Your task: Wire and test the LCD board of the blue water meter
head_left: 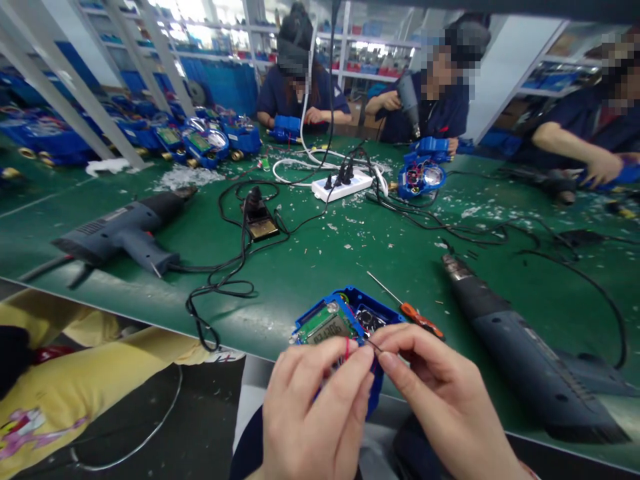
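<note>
An opened blue meter housing with a green circuit board lies at the near edge of the green table. My left hand is closed in a pinch on thin red wires coming from the housing. My right hand is closed too, pinching a thin dark wire right beside the left fingertips. Both hands hover just in front of the housing and hide its near side. An orange-handled screwdriver lies just right of the housing.
A grey heat gun lies left and a second heat gun right. A soldering stand, a white power strip and tangled black cables sit mid-table. Another blue meter and three seated people are across. White debris litters the surface.
</note>
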Demonstrator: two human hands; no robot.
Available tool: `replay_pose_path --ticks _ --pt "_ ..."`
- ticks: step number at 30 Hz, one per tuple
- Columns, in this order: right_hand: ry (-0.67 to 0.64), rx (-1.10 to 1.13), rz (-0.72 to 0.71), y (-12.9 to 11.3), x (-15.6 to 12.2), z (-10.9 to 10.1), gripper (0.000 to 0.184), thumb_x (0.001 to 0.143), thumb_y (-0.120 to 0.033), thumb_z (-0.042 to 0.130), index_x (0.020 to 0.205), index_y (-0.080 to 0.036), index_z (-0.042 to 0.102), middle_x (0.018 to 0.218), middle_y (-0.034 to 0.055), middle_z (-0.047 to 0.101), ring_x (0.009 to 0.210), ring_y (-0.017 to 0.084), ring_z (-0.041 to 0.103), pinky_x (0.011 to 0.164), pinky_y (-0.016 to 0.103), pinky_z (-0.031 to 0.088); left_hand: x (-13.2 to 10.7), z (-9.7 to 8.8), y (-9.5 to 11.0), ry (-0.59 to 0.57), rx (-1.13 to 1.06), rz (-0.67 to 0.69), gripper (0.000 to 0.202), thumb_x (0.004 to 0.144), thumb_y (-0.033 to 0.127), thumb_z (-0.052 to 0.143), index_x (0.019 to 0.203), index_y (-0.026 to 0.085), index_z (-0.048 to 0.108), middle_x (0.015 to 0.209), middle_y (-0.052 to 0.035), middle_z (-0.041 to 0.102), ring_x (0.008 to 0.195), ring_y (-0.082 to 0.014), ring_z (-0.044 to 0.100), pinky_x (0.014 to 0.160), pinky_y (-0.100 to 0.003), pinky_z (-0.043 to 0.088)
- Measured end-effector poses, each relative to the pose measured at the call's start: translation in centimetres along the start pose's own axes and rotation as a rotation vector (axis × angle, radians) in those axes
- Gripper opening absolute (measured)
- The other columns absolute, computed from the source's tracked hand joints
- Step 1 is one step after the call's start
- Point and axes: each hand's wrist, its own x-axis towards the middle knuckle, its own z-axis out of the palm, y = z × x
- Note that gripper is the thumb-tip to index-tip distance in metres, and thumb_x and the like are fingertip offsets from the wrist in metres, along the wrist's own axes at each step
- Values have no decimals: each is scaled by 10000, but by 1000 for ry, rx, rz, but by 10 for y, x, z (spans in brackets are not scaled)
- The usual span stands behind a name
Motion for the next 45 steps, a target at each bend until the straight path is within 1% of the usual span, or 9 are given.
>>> replay_pose_path --ticks 7,10,13,16,23,28,33,36,45 --pt "46 70 -99 0 0 -2 135 918 -136 545 800 -193 578 909 23 594 879 101 589 739 152 491 35 7 2 -83 -19 8 141 898 142 579 839 224 678 898 -17 745 857 -210 587 761 -361 410" --pt "72 258 -27 0 1 1 176 945 -171 512 772 -172 547 888 18 543 719 73 591 641 166 499 36 6 1 -157 -31 25 162 910 123 538 840 218 649 832 -8 747 781 -197 594 707 -355 394" --pt "115 524 91 0 5 3 188 969 -237 489 794 -167 490 893 -9 501 508 11 526 459 136 408 33 3 -2 -227 -5 42 142 892 103 561 863 226 626 842 7 732 787 -190 593 709 -351 374" --pt "75 632 177 1 9 1 232 959 -320 517 801 -157 472 824 -16 521 447 0 477 408 116 340 29 1 -4 -257 0 34 146 883 97 582 899 240 607 876 16 716 821 -186 592 727 -348 357" --pt "-28 363 219 1 10 -15 236 917 -329 561 795 -131 603 563 -22 507 461 48 463 437 139 364 28 1 -8 -279 24 14 136 900 100 551 916 234 560 918 -8 685 857 -195 576 736 -339 349" --pt "-48 41 -12 -1 13 -20 88 860 -166 607 795 -169 667 738 20 636 654 101 591 573 174 470 26 0 -9 -292 29 20 137 904 96 547 930 231 552 929 -15 675 864 -201 562 740 -346 326" --pt "-33 -149 -195 0 14 -16 144 841 -65 568 745 -169 589 695 -1 588 611 87 533 527 175 415 27 0 -8 -316 42 42 160 896 83 551 953 232 546 946 -16 673 896 -211 562 754 -353 321" --pt "-15 -103 -216 2 13 -12 138 876 -80 536 776 -173 555 717 -9 554 620 73 506 537 155 407 27 0 -8 -323 26 40 163 898 80 544 958 232 538 946 -15 670 895 -208 561 756 -354 326" --pt "19 226 -41 8 5 2 144 968 -206 477 831 -197 518 775 -12 498 708 85 482 625 152 417 27 -1 -7 -319 22 32 163 895 81 549 964 228 542 950 -14 673 900 -212 555 771 -367 303"
